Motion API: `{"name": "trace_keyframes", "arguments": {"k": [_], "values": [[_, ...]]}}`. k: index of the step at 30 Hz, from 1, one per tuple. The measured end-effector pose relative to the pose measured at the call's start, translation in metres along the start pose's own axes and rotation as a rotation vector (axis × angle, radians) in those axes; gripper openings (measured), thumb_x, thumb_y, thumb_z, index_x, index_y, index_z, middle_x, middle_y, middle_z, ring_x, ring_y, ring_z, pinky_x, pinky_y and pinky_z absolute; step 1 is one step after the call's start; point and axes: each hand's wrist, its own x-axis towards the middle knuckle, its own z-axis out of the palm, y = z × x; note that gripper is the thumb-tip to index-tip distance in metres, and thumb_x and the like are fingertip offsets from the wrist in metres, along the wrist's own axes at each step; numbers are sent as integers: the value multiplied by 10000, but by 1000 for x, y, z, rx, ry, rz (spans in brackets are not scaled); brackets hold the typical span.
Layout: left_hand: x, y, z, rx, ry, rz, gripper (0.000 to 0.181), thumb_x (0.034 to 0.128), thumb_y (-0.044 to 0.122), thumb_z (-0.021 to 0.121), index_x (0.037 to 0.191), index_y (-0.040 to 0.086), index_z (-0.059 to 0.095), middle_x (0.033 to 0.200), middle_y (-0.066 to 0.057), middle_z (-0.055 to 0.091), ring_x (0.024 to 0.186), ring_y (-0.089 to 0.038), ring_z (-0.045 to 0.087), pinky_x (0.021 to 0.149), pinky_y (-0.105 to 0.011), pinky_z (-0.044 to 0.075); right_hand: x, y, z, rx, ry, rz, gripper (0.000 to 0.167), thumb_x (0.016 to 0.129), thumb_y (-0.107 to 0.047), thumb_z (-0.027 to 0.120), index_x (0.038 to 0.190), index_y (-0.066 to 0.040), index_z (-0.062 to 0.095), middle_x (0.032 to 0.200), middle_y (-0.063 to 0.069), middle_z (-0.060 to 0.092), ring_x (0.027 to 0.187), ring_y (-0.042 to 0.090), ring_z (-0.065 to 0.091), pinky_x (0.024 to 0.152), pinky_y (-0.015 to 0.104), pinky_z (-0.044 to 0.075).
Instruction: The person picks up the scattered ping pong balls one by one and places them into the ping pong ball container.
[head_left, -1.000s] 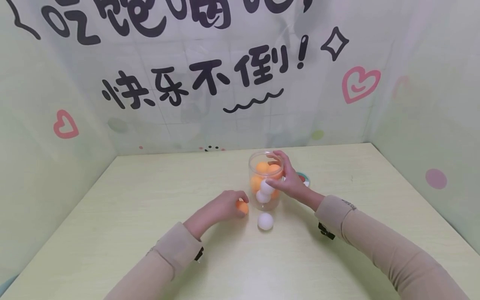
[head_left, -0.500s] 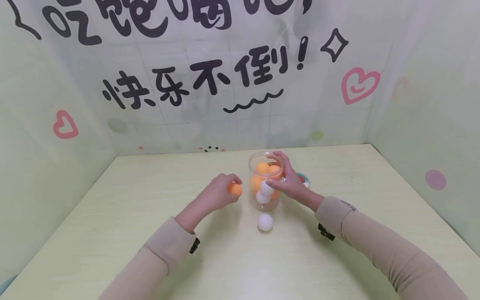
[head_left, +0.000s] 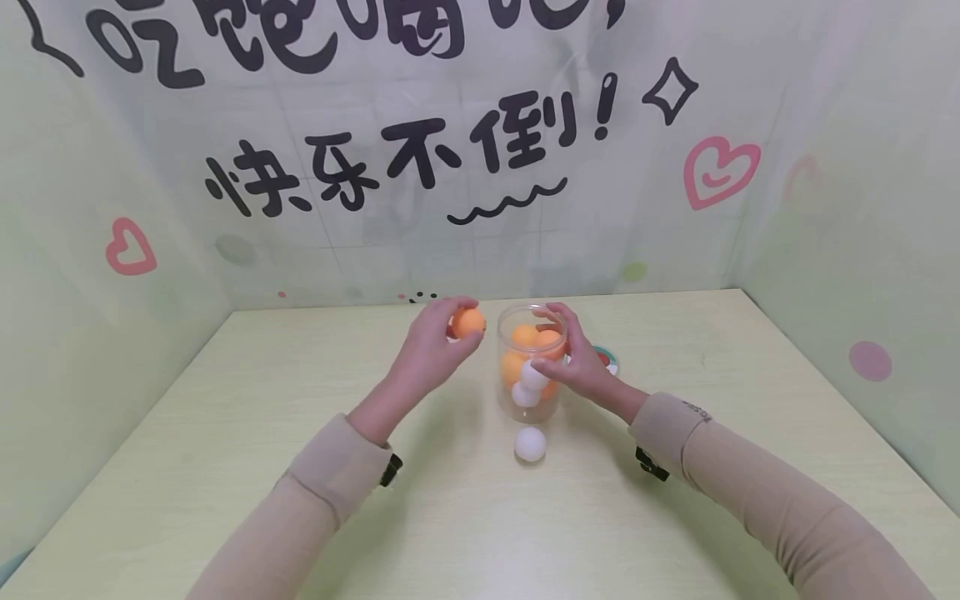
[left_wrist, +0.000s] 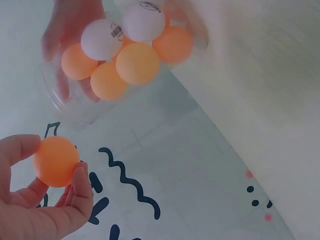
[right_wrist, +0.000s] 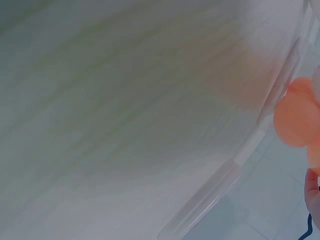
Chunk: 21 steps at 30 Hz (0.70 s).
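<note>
My left hand point(head_left: 433, 340) pinches an orange table tennis ball point(head_left: 469, 322) between thumb and fingers, raised beside the jar's rim on its left. The clear plastic jar point(head_left: 516, 412) stands upright, with several orange balls point(head_left: 525, 337) and white balls point(head_left: 527, 393) inside. On the jar's right side, my right hand point(head_left: 581, 360) grips the wall with fingers spread around it. A white ball point(head_left: 530, 444) lies on the table just in front of the jar. In the left wrist view, the held orange ball point(left_wrist: 56, 161) is apart from the jar's mouth.
A round, flat teal-edged piece with red and white point(head_left: 607, 358) lies right of the jar, partly hidden by my right hand. The pale wooden table point(head_left: 262, 433) meets printed curtain-like walls point(head_left: 375, 250) at its back and sides.
My left hand has lifted the orange ball from the table near the jar's base up to the height of its rim. My right hand and the jar have stayed in place.
</note>
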Motion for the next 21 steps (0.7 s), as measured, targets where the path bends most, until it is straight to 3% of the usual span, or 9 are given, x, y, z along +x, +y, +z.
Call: {"name": "trace_keyframes", "arguments": {"k": [8,14,21], "values": [[13,11,-4,-4,-10,8,398,861,157,592,1240,58,523,1171,-115,521,893,-237,487,715,-301,460,1,-1,-1,-2,-5,9,728,820,21,608,1386,-71,161,1449,122,294,1314,340,277,973,334,398],[22,21,-3,-15,-36,27,399,850,167,610,1229,68,534,1162,-86,537,898,-223,502,688,-279,484,2,0,-2,14,-8,17,728,817,22,608,1384,-82,164,1447,142,289,1314,352,272,974,363,403],[29,31,1,-48,-73,18,393,846,182,641,1217,87,547,1171,-45,556,959,-213,528,696,-272,519,2,2,-2,22,-1,19,717,823,25,599,1386,-77,166,1449,149,282,1286,344,312,985,533,359]]}}
